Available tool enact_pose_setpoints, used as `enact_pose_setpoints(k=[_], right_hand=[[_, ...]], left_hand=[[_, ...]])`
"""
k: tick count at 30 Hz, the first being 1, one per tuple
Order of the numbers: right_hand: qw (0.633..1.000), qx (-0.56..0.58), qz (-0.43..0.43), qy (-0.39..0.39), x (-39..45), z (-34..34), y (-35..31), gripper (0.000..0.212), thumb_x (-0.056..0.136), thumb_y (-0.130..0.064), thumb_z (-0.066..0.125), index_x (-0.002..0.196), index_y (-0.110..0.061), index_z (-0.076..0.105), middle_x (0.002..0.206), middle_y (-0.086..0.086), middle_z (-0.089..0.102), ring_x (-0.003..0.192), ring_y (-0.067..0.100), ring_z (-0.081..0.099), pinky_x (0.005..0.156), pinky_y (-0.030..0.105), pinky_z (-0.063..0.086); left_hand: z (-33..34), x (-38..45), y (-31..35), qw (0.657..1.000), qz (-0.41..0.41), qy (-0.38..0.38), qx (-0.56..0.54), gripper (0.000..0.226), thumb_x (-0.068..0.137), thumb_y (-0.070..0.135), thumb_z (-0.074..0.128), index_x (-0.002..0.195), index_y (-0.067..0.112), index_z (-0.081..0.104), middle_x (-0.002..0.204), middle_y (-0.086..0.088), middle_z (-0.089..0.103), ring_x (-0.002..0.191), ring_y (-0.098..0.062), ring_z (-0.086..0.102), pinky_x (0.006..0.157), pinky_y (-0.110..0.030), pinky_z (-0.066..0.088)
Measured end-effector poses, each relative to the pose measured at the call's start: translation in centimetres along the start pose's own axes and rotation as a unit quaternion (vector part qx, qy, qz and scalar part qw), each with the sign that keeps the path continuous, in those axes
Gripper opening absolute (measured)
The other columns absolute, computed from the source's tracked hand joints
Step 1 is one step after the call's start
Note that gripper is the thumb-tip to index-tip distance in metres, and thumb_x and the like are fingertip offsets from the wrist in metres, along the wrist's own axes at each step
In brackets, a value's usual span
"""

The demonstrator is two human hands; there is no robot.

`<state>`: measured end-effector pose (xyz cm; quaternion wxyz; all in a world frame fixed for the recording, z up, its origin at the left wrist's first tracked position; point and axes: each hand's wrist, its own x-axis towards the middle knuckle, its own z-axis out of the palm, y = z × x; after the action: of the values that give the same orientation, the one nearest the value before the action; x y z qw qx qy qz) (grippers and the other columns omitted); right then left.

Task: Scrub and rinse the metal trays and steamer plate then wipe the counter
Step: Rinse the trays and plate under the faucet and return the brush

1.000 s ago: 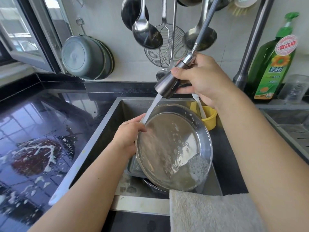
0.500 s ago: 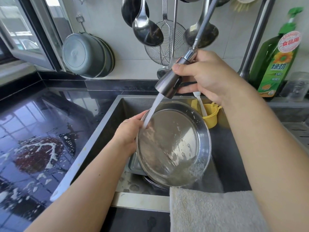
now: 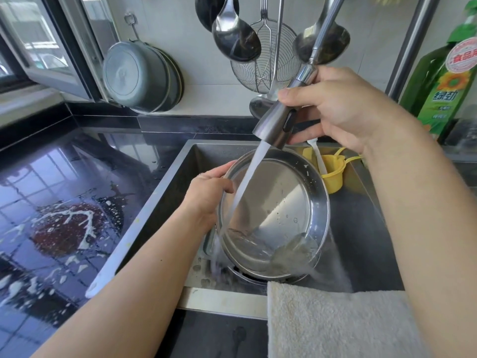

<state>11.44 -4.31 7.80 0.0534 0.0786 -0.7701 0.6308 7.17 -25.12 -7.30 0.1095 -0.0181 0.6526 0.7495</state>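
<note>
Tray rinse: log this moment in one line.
step: rinse | left hand: holds tray tilted over sink | right hand: aims sprayer | water: running | counter: unwiped

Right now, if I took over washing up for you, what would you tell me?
Left hand grips the rim of the round shiny metal tray, tilted over the grey sink.
Right hand holds the silver pull-out tap head, water running onto the tray.
Done: the tray looks mostly rinsed, a few specks left on the rim.
Left: finish rinsing, wash the trays underneath, then wipe the white spills off the black counter. The beige towel hangs at the sink's front.
</note>
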Motion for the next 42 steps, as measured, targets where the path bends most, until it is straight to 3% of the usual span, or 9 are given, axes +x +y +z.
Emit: enact_pose_setpoints(k=[3, 8, 14, 21, 26, 29, 33, 39, 42], right_hand=[[1.0, -0.022, 0.006, 0.001, -0.1, -0.4, -0.1, 0.028, 0.093, -0.011, 0.07, 0.118, -0.004, 0.06, 0.103, 0.016, 0.074, 0.089, 0.028, 0.076, 0.07, 0.051, 0.063], [0.995, -0.088, 0.03, 0.02, -0.1, -1.4, 0.1, 0.014, 0.091, -0.012, 0.071, 0.099, -0.015, 0.06, 0.097, 0.014, 0.074, 0.085, 0.026, 0.076, 0.068, 0.05, 0.063], [0.97, -0.214, 0.062, 0.102, 0.1, -3.0, 0.5, 0.021, 0.085, -0.013, 0.073, 0.102, -0.011, 0.06, 0.1, 0.017, 0.069, 0.079, 0.029, 0.075, 0.064, 0.047, 0.064], [0.925, -0.325, 0.061, 0.189, 0.8, -3.2, 1.3, 0.026, 0.079, -0.021, 0.073, 0.101, -0.018, 0.059, 0.099, 0.011, 0.067, 0.072, 0.035, 0.072, 0.063, 0.048, 0.063], [0.895, -0.382, 0.026, 0.228, 1.3, -3.2, 2.2, 0.029, 0.089, -0.024, 0.07, 0.113, -0.016, 0.055, 0.106, 0.007, 0.061, 0.093, 0.033, 0.061, 0.08, 0.043, 0.053], [0.892, -0.381, 0.001, 0.243, 1.3, -2.8, 2.6, 0.035, 0.094, -0.026, 0.069, 0.124, -0.015, 0.054, 0.108, 0.003, 0.053, 0.095, 0.025, 0.049, 0.078, 0.033, 0.037], [0.89, -0.372, -0.021, 0.264, 1.5, -2.2, 3.0, 0.034, 0.095, -0.028, 0.068, 0.123, -0.016, 0.053, 0.108, 0.001, 0.049, 0.096, 0.022, 0.043, 0.08, 0.033, 0.035], [0.904, -0.345, -0.027, 0.251, 1.8, -2.1, 3.4, 0.027, 0.094, -0.03, 0.068, 0.112, -0.018, 0.052, 0.105, -0.002, 0.052, 0.097, 0.021, 0.047, 0.08, 0.034, 0.037], [0.928, -0.288, -0.029, 0.233, 2.0, -1.2, 3.3, 0.027, 0.091, -0.029, 0.071, 0.109, -0.018, 0.054, 0.103, -0.004, 0.058, 0.098, 0.022, 0.058, 0.081, 0.037, 0.049]], left_hand=[[-0.1, 0.0, 0.0, 1.0, 0.002, 0.004, 0.014, 0.072, 0.069, -0.014, 0.048, 0.116, 0.03, 0.08, 0.122, -0.003, 0.076, 0.124, -0.035, 0.064, 0.108, -0.055, 0.051], [-0.1, 0.0, 0.0, 1.0, 0.001, 0.015, 0.017, 0.073, 0.069, -0.017, 0.046, 0.115, 0.028, 0.081, 0.119, -0.003, 0.077, 0.124, -0.034, 0.065, 0.109, -0.054, 0.05], [0.1, 0.0, -0.1, 0.999, -0.004, 0.029, 0.019, 0.075, 0.065, -0.016, 0.045, 0.114, 0.029, 0.081, 0.118, -0.002, 0.078, 0.125, -0.034, 0.063, 0.113, -0.052, 0.046], [0.0, -0.3, 0.0, 0.999, -0.025, 0.046, 0.01, 0.07, 0.069, -0.018, 0.046, 0.105, 0.029, 0.084, 0.112, -0.002, 0.079, 0.122, -0.034, 0.064, 0.109, -0.054, 0.05], [0.5, -0.9, 0.5, 0.997, -0.044, 0.062, -0.005, 0.067, 0.074, -0.021, 0.044, 0.103, 0.024, 0.085, 0.103, -0.003, 0.081, 0.111, -0.031, 0.069, 0.092, -0.046, 0.061], [0.6, -0.9, 0.5, 0.997, -0.042, 0.065, -0.005, 0.069, 0.072, -0.021, 0.043, 0.106, 0.022, 0.084, 0.104, -0.006, 0.08, 0.111, -0.032, 0.07, 0.095, -0.048, 0.06], [0.4, -0.9, 0.4, 0.998, -0.038, 0.046, 0.012, 0.07, 0.069, -0.021, 0.043, 0.11, 0.019, 0.083, 0.105, -0.011, 0.08, 0.109, -0.033, 0.072, 0.102, -0.048, 0.056], [0.8, -1.3, 0.4, 0.999, -0.036, 0.02, 0.032, 0.071, 0.07, -0.02, 0.041, 0.11, 0.02, 0.083, 0.105, -0.014, 0.079, 0.106, -0.035, 0.074, 0.095, -0.049, 0.06], [0.7, -1.3, 0.5, 0.999, -0.041, 0.014, 0.033, 0.071, 0.07, -0.02, 0.041, 0.11, 0.021, 0.083, 0.106, -0.013, 0.079, 0.108, -0.035, 0.073, 0.096, -0.048, 0.06]])
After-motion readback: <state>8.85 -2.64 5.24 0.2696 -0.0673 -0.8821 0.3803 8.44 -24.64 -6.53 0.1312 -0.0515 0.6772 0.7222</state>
